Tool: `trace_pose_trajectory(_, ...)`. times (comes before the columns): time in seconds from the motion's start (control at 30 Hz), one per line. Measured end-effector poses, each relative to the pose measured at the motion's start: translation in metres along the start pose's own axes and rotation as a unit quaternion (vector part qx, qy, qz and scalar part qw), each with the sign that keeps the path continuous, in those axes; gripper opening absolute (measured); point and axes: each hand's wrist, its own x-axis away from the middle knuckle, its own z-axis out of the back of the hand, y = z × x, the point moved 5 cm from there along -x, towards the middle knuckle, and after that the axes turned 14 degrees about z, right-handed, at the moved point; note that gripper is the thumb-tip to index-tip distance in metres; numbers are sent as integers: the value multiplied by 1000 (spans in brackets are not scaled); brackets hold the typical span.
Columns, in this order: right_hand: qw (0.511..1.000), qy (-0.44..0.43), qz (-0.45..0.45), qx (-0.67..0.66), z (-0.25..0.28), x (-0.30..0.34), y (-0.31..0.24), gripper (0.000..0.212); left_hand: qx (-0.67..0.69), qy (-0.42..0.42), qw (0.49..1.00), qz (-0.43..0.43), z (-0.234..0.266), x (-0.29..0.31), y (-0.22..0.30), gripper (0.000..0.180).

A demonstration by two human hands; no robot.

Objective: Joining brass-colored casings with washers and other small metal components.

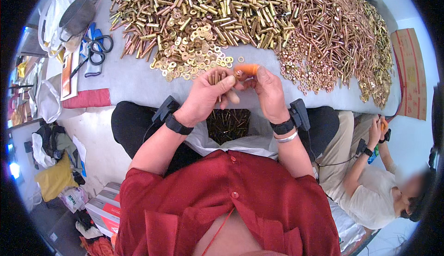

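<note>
My left hand (203,94) is closed around several thin brass-coloured metal rods (217,79), perhaps bolts; their lower ends show under the fingers. Touching its fingertips, my right hand (270,94) wears an orange finger cover (247,69) and pinches something too small to make out. Just beyond the hands lies a heap of flat gold washers (194,48). Behind them spreads a large pile of gold metal sleeves (222,6). Small ring-shaped nuts (300,71) lie to the right, below a mass of long bolts (342,38). Between my legs sits a dark container of metal pieces (229,125).
Black-handled scissors (99,50) and a grey metal pot (77,15) are at the table's left end. Flat cardboard (409,73) stands at the far right. A co-worker in a white shirt (372,198) sits to my right. Boxes (104,207) and bags occupy the left floor.
</note>
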Motion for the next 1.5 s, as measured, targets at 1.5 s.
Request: trace_pose_trajectory(1.5,940,-78,135,303,8,20,-16,16,-80,44,991,97,-9,9,-10,25)
